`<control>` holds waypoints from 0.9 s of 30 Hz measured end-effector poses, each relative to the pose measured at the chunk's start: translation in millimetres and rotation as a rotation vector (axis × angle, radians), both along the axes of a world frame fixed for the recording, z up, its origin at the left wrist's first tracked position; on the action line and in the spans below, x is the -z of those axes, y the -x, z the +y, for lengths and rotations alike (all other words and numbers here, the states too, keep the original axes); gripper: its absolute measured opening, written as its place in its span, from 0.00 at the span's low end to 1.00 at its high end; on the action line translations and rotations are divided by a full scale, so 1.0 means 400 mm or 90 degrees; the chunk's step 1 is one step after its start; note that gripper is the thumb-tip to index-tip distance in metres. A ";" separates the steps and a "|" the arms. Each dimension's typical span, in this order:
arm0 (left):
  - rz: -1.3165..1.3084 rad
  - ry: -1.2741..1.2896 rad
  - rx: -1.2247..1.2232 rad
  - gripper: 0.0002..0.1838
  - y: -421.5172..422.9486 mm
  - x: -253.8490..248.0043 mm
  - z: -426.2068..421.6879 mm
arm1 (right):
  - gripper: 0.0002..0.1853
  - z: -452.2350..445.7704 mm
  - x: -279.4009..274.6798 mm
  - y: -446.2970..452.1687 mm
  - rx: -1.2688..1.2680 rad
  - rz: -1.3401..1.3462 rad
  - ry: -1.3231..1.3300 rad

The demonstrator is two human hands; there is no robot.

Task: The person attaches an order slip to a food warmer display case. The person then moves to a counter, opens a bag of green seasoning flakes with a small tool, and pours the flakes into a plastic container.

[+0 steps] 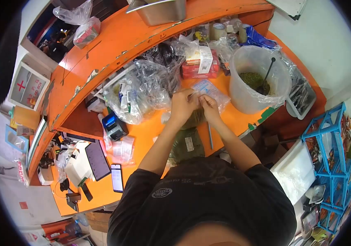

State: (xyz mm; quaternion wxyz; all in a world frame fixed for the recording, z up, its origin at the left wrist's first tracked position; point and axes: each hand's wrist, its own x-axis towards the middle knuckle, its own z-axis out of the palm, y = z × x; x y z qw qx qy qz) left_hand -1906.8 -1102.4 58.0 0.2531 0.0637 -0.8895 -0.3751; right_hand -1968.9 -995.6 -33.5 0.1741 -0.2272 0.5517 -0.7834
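Note:
My left hand (182, 107) and my right hand (209, 108) are close together over the orange counter, fingers pinched. Between them they grip the top of a plastic bag (196, 119) with olive-green contents; the pinched part is mostly hidden by the fingers. Nearer my body lies another green-filled bag (187, 144) with a small white label. Just beyond my right hand is a clear flat plastic packet (211, 91) with blue print. A thin grey stick, perhaps a pen (210, 136), lies to the right of the bags.
At right stands a large translucent bucket (241, 92) with green chopped contents and a black-handled ladle (270, 67). Crumpled clear bags (146, 80) and a red package (200, 69) fill the back. A small printer (114, 126), phone (117, 178) and tablet (97, 160) lie left.

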 end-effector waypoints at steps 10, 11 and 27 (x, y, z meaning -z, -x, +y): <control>0.190 -0.059 0.033 0.05 0.004 0.061 0.042 | 0.09 -0.043 0.033 0.037 0.140 0.138 -0.096; 0.163 -0.084 0.028 0.06 -0.002 0.063 0.045 | 0.09 -0.047 0.030 0.036 0.149 0.169 -0.107; 0.171 -0.272 0.080 0.15 -0.214 -0.009 0.095 | 0.14 -0.096 0.068 0.111 0.254 0.402 -0.384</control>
